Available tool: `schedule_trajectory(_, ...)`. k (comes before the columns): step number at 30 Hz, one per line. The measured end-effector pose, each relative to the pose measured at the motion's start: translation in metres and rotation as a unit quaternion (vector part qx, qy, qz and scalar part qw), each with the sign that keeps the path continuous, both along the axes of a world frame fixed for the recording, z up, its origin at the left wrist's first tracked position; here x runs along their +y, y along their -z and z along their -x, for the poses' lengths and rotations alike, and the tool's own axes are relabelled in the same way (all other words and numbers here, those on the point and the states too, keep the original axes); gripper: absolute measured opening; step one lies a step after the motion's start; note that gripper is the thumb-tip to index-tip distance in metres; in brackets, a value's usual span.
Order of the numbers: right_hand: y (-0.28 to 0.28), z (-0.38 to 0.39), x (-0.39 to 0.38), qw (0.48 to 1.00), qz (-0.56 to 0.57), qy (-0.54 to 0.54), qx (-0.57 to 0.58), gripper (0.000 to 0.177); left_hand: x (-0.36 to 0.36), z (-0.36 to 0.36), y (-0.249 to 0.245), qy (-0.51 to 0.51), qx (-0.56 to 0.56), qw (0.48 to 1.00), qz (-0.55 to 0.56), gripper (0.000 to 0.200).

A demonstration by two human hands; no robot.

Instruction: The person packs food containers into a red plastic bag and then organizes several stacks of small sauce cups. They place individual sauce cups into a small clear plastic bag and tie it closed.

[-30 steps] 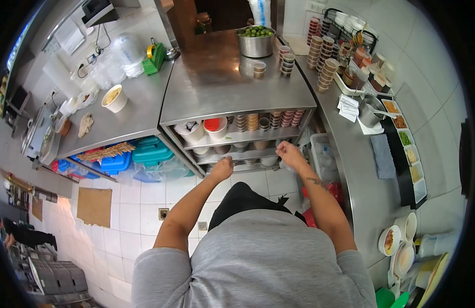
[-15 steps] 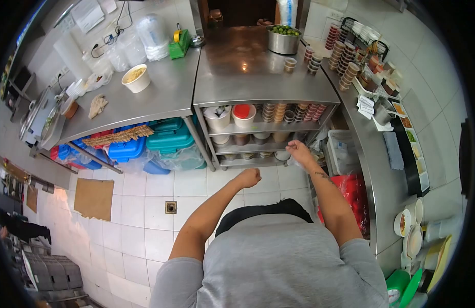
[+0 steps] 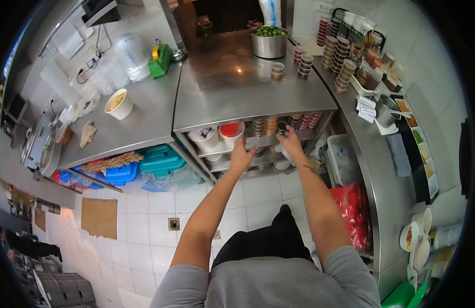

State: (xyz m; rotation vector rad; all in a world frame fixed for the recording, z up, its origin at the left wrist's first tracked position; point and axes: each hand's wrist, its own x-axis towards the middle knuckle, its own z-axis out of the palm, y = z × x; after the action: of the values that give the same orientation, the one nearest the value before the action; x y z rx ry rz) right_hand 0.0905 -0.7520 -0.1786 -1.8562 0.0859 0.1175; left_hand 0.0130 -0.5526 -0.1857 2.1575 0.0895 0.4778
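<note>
1. The left hand (image 3: 244, 155) was loosely spread, holding nothing visible, just in front of the white tub (image 3: 230, 139) with a red lid (image 3: 229, 129).
2. The right hand (image 3: 290, 141) was at the dark sauce cup (image 3: 282, 126); I could not tell whether its fingers gripped it.
3. That cup stood on the upper shelf (image 3: 214, 150), beyond the right fingertips, beside the tan cup stack (image 3: 271, 126).

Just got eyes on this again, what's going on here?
A person has both bare hands out at the shelves under the steel counter. The right hand is up by the stacked cups; whether it touches one, I can't tell. The left hand is open and looks empty, just in front of the tub with the red top. A pot of green fruit stands on the counter.
</note>
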Motion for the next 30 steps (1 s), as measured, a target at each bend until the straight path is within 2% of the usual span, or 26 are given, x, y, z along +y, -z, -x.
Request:
schedule_trajectory(2,0.003,-0.026,0.003,0.999,0.024,-0.032,-0.028,0.070,-0.017,-0.043,0.002,-0.028,-0.093,0.994,-0.047,0.060)
schedule_trajectory(5,0.001,-0.061,0.005,0.991,0.083,-0.103,-0.034,0.074,-0.028,-0.089,0.004,-0.020,-0.006,1.000,0.003,0.068)
schedule_trajectory(6,0.002,-0.071,0.005,0.985,0.107,-0.131,-0.029,0.076,-0.030,-0.098,0.006,-0.040,0.029,0.999,-0.023,0.069)
schedule_trajectory(7,0.034,-0.087,0.011,0.985,0.066,-0.120,-0.104,0.079,-0.031,-0.104,0.007,-0.058,0.064,0.995,-0.047,0.070)
schedule_trajectory(8,0.023,-0.081,0.014,0.986,0.088,-0.112,-0.086,0.079,-0.032,-0.112,0.015,-0.076,0.098,0.990,-0.071,0.072)
schedule_trajectory(9,0.009,-0.075,0.018,0.986,0.110,-0.104,-0.067,0.079,-0.030,-0.124,0.039,-0.137,-0.045,0.983,-0.116,0.071)
schedule_trajectory(10,0.004,-0.069,0.017,0.986,0.131,-0.094,-0.043,0.080,-0.029,-0.115,0.017,-0.089,0.063,0.990,-0.091,0.077)
schedule_trajectory(12,0.005,-0.066,0.018,0.984,0.136,-0.102,-0.052,0.080,-0.029,-0.118,0.007,-0.124,0.106,0.971,-0.176,0.077)
schedule_trajectory(14,0.004,-0.058,0.020,0.982,0.143,-0.110,-0.060,0.080,-0.019,-0.124,0.016,-0.116,0.106,0.966,-0.207,0.077)
schedule_trajectory(15,0.002,-0.051,0.025,0.983,0.136,-0.097,-0.074,0.071,-0.013,-0.127,0.021,-0.111,0.105,0.963,-0.222,0.076)
schedule_trajectory(18,0.018,-0.040,0.048,0.980,0.143,-0.034,-0.137,0.068,0.004,-0.120,0.021,-0.097,0.027,0.983,-0.156,0.074)
schedule_trajectory(20,0.019,-0.027,0.062,0.984,0.143,-0.002,-0.110,0.063,0.015,-0.123,0.030,-0.128,-0.063,0.973,-0.183,0.064)
schedule_trajectory(21,0.026,-0.022,0.069,0.983,0.141,0.016,-0.120,0.058,0.022,-0.121,0.025,-0.085,0.053,0.993,-0.057,0.060)
schedule_trajectory(22,0.024,-0.016,0.071,0.985,0.138,0.012,-0.101,0.057,0.034,-0.131,0.042,-0.036,-0.041,0.998,-0.022,0.053)
schedule_trajectory(24,0.022,-0.006,0.072,0.986,0.116,0.014,-0.118,0.060,0.046,-0.134,0.044,-0.065,0.056,0.996,-0.014,0.041)
schedule_trajectory(26,0.031,-0.003,0.076,0.981,0.106,0.041,-0.157,0.063,0.044,-0.131,0.037,-0.032,0.036,0.999,0.007,0.034)
schedule_trajectory(27,0.036,0.000,0.077,0.978,0.099,0.051,-0.177,0.064,0.051,-0.136,0.045,-0.048,0.028,0.998,-0.007,0.031)
schedule_trajectory(30,0.044,0.006,0.072,0.979,0.119,0.064,-0.151,0.067,0.028,-0.120,0.015,-0.049,0.103,0.993,0.013,0.035)
